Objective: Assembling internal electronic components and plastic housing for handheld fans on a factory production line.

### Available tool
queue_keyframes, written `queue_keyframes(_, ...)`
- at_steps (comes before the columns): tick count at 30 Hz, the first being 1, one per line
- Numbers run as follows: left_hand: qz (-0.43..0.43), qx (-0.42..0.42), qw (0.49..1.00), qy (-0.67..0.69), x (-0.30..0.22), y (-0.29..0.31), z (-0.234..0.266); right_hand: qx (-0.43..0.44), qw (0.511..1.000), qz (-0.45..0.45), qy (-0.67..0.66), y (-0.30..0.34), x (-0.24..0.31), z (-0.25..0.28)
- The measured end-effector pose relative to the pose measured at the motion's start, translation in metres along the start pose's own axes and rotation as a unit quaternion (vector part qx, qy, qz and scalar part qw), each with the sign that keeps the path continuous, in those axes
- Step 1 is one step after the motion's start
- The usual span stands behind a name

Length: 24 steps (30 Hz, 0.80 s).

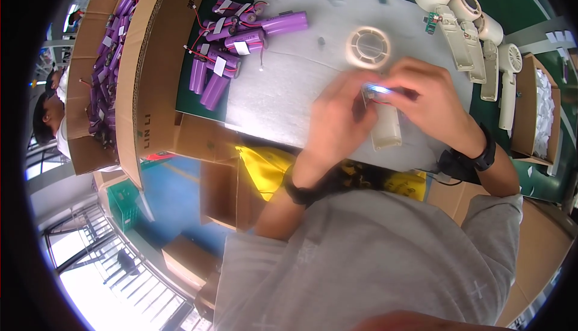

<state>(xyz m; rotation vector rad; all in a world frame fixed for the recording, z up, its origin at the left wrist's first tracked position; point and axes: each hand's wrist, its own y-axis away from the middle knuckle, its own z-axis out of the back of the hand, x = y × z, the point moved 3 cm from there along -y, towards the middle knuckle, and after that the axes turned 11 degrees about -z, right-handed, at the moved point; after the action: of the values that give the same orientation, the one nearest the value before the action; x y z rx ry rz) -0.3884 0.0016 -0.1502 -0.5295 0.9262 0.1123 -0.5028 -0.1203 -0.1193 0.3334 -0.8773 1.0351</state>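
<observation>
A cream handheld fan [386, 131] lies on the pale foam mat, its round grille head [368, 48] pointing away from me. My left hand [342, 114] is closed around the left side of its neck, fingers bent inward. From the right, my right hand [426, 97] pinches at the same spot with its fingertips. Between the two hands a small bright bluish-white glow [377, 89] shows; the part it comes from is too blurred to name. A bit of red wire runs just below it, over the handle. Fingers hide most of the neck.
Purple battery cells [232, 42] with red wires lie on the mat's left. A cardboard box [150, 60] beyond holds many more. Several cream fans [460, 36] line the right, one with a green circuit board [431, 22]. A box of white pieces [543, 111] stands far right.
</observation>
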Motion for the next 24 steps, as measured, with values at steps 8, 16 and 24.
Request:
queue_keyframes(8,-0.005,0.005,1.0,0.01,0.0008,-0.0007,0.0003,-0.006,0.998,0.043,0.042,0.0008,0.0032,-0.0019)
queue_keyframes(16,0.007,0.003,1.0,0.014,-0.0006,-0.0011,0.0018,-0.024,0.991,0.086,0.097,0.0032,0.006,-0.0022)
queue_keyframes(24,0.013,-0.001,1.0,0.013,-0.0001,-0.0005,0.0015,-0.026,0.99,0.089,0.105,0.0039,0.0065,-0.0016)
